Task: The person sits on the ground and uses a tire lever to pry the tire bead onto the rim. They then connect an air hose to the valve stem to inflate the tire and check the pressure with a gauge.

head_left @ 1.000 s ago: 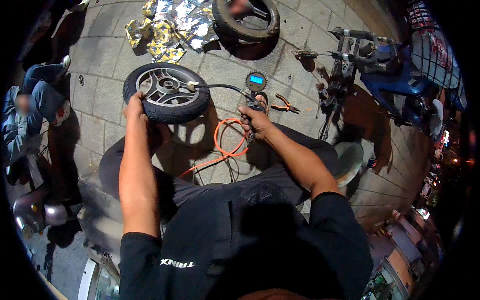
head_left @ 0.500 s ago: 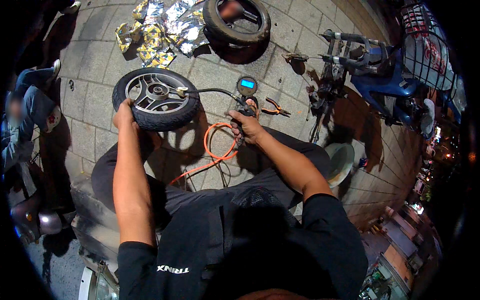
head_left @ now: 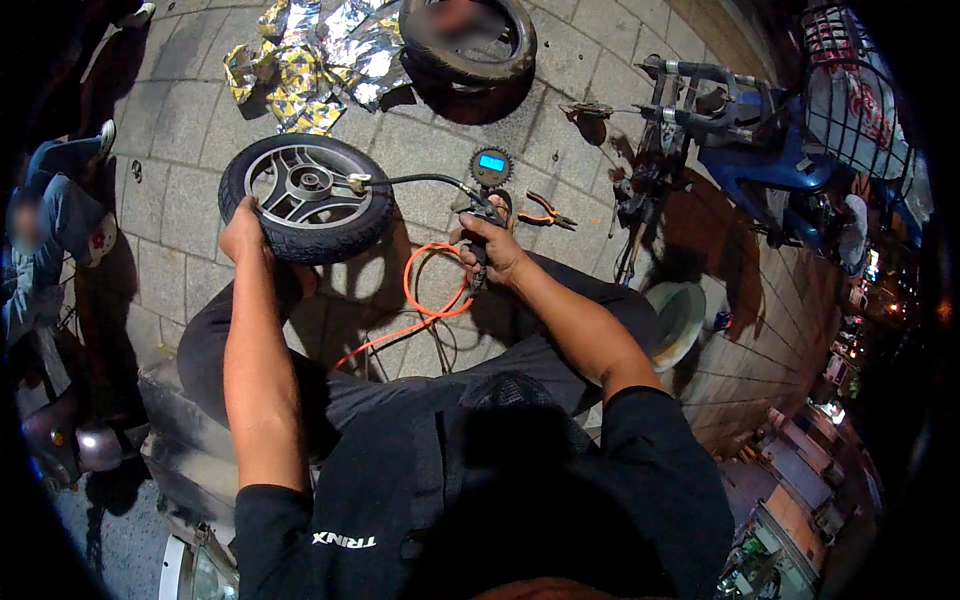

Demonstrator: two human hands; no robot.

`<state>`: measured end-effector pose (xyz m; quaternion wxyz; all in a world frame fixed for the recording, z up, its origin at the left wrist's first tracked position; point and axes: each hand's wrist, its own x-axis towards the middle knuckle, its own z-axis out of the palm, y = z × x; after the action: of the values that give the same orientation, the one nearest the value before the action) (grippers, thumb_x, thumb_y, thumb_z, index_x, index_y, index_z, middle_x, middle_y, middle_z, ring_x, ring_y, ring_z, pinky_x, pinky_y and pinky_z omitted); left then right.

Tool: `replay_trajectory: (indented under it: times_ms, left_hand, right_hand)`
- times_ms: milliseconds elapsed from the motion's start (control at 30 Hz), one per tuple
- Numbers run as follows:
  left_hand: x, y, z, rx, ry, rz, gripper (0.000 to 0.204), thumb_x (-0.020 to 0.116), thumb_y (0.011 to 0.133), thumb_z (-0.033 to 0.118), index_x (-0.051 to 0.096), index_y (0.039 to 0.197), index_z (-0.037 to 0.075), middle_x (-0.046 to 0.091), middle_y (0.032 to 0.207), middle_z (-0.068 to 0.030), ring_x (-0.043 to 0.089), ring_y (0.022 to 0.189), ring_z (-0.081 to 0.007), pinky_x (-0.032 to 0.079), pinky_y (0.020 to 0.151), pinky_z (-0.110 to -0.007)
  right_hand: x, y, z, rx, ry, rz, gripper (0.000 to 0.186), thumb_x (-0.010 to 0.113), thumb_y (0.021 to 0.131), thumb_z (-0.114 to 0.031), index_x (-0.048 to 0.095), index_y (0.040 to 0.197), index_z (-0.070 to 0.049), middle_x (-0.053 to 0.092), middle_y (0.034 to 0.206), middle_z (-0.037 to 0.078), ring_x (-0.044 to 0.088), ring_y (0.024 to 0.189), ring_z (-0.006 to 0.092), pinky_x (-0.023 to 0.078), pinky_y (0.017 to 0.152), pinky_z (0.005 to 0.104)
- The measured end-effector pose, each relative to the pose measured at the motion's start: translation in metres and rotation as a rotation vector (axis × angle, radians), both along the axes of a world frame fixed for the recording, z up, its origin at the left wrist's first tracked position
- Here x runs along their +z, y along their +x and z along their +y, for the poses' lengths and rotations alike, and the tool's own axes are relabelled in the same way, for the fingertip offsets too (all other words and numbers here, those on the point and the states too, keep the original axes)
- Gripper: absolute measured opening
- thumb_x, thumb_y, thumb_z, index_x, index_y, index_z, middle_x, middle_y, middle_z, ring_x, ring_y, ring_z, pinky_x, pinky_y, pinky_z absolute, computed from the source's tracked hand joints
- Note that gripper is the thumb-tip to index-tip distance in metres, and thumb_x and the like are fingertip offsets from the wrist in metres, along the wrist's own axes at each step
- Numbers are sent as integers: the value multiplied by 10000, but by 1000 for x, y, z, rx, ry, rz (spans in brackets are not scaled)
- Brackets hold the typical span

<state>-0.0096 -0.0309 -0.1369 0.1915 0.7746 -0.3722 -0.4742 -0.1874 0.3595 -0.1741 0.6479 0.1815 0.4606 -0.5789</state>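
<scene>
A wheel with a black tyre (head_left: 335,243) and silver spokes is held tilted in front of me at the left. My left hand (head_left: 243,236) is closed round its near-left edge. In my right hand (head_left: 500,252) is a tyre inflator (head_left: 480,262), its fingers wrapped round the handle. The round gauge (head_left: 491,166) on top has a lit blue screen. From the inflator a short black hose (head_left: 420,179) runs to a metal chuck (head_left: 357,183) at the wheel's rim. An orange air hose (head_left: 408,275) loops on the paving below.
Orange-handled pliers (head_left: 548,211) lie right of the gauge. Farther off are a loose tyre (head_left: 420,55) and crumpled foil sheeting (head_left: 305,75). A blue bicycle-like vehicle (head_left: 755,178) lies at right, near a pale basin (head_left: 680,325). A seated person (head_left: 70,205) is at far left.
The whole view has shifted slightly. Both hands keep their holds, and the black hose stays joined to the chuck at the wheel.
</scene>
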Motion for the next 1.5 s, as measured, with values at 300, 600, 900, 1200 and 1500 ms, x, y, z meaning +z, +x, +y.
replay_trajectory:
  times_ms: [300, 600, 900, 1200, 1500]
  left_hand:
    - [-17, 9, -11, -39, 12, -73, 633, 849, 757, 269, 676, 1094, -237, 732, 1175, -272, 738, 975, -322, 576, 875, -429]
    - [-8, 5, -9, -75, 2, -173, 672, 850, 740, 307, 687, 1128, -216, 720, 1236, -289, 729, 1080, -331, 550, 954, -428]
    - [29, -15, 6, -38, -35, -145, 580, 830, 744, 196, 670, 1085, -245, 736, 1145, -278, 744, 968, -317, 575, 873, -420]
    - [-2, -1, -9, 17, 30, 7, 699, 851, 765, 215, 601, 1242, -232, 710, 1227, -269, 739, 998, -339, 585, 886, -428]
    - [15, -11, -1, 22, 21, -19, 676, 854, 725, 206, 630, 1205, -215, 721, 1206, -251, 740, 969, -319, 582, 874, -423]
  right_hand:
    - [5, 6, -12, -67, 135, 53, 321, 712, 984, -436, 603, 926, -140, 587, 724, 20, 529, 494, 129, 386, 400, 294]
    - [8, 4, -15, -74, 233, 105, 247, 710, 949, -334, 590, 885, -128, 550, 698, 15, 507, 485, 142, 350, 403, 297]
    - [2, 4, -13, -77, 281, 73, 244, 714, 947, -321, 571, 889, -133, 532, 685, 4, 496, 478, 141, 339, 384, 302]
    - [-2, 3, -12, -79, 414, 129, 239, 694, 948, -289, 554, 880, -108, 514, 669, 24, 482, 466, 157, 347, 381, 328]
    - [0, 2, -17, -67, 474, 159, 233, 668, 948, -270, 522, 855, -115, 490, 629, 23, 458, 432, 160, 359, 372, 347]
